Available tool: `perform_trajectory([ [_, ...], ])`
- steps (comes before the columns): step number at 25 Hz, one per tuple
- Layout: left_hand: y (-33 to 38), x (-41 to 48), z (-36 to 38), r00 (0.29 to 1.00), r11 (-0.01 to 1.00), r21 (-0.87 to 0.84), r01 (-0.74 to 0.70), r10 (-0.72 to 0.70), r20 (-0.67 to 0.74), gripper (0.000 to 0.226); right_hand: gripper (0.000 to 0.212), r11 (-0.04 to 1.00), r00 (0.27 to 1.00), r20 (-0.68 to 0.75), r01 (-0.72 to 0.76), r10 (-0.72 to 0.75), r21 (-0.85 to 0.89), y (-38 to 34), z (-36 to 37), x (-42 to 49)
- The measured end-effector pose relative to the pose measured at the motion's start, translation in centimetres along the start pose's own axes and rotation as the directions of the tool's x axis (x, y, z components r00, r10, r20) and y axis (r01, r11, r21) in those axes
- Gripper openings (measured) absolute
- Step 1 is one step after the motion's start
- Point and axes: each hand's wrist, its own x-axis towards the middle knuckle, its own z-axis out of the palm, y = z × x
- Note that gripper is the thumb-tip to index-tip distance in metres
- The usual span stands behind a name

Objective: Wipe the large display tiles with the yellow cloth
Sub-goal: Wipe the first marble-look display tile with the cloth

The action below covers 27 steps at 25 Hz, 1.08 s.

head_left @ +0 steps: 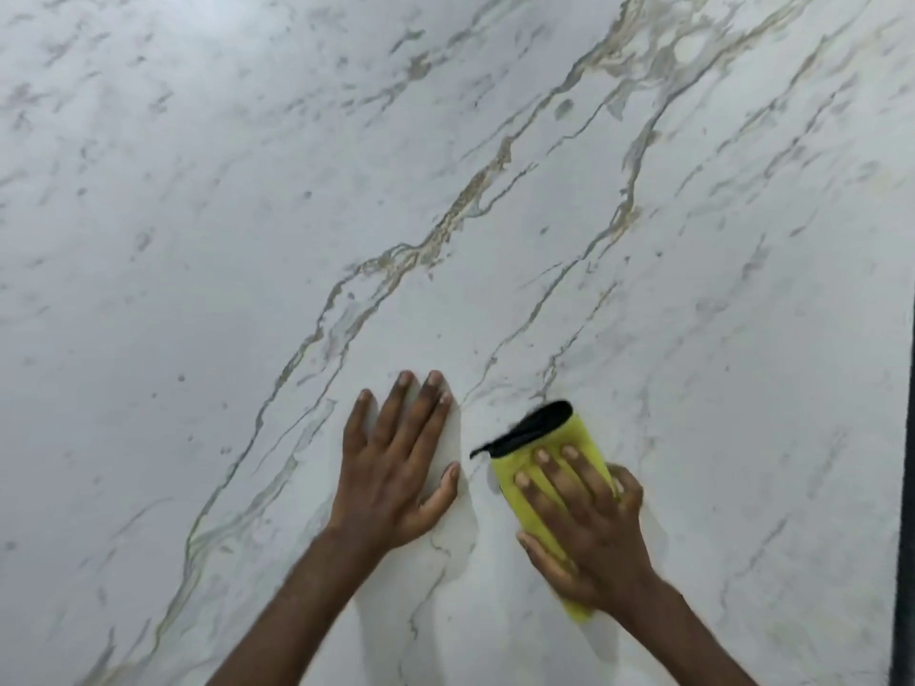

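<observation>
A large glossy white marble-look tile (pixel 247 240) with grey and gold veins running from 7 o'clock up toward 1 o'clock fills the view. The left hand (pixel 396 467), at about 6 o'clock, lies flat on the tile with nothing in it, its four fingers straight and only slightly apart and its thumb angled out toward 3 o'clock. Just beside it, toward 5 o'clock, the right hand (pixel 589 532) presses a folded yellow cloth (pixel 574 430) flat against the tile, fingers straight and a little spread across it. The cloth's black trimmed edge (pixel 534 428) shows beyond the fingertips at 11 o'clock. A dark vertical strip (pixel 906 487) borders the tile at 3 o'clock.
</observation>
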Motion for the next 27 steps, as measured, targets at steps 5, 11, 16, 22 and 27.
perform_trajectory([
  [5,-0.1,-0.1,0.3,1.0,1.0,0.003,0.004,-0.004,-0.022,0.076,0.07,0.99,0.99,-0.035,-0.139,0.139,0.01,2.5,-0.6,5.8],
  [11,-0.1,-0.1,0.2,1.0,1.0,0.011,0.007,-0.007,0.003,0.076,0.07,0.95,0.946,-0.098,-0.313,0.309,-0.023,1.3,0.5,3.2],
  [16,-0.2,-0.1,0.1,1.0,1.0,0.01,0.004,-0.004,0.011,0.076,0.065,0.95,0.935,0.174,-0.303,0.311,-0.068,-7.4,1.3,-16.6],
  [22,-0.2,-0.2,0.4,1.0,1.0,-0.014,0.0,0.0,0.004,0.077,0.071,0.964,0.963,0.05,-0.265,0.265,-0.007,-3.6,0.8,-9.1],
  [27,-0.3,-0.5,0.5,1.0,0.998,-0.067,0.004,-0.005,-0.012,0.077,0.074,0.928,0.927,0.019,-0.373,0.373,-0.015,-2.0,1.1,-6.3],
])
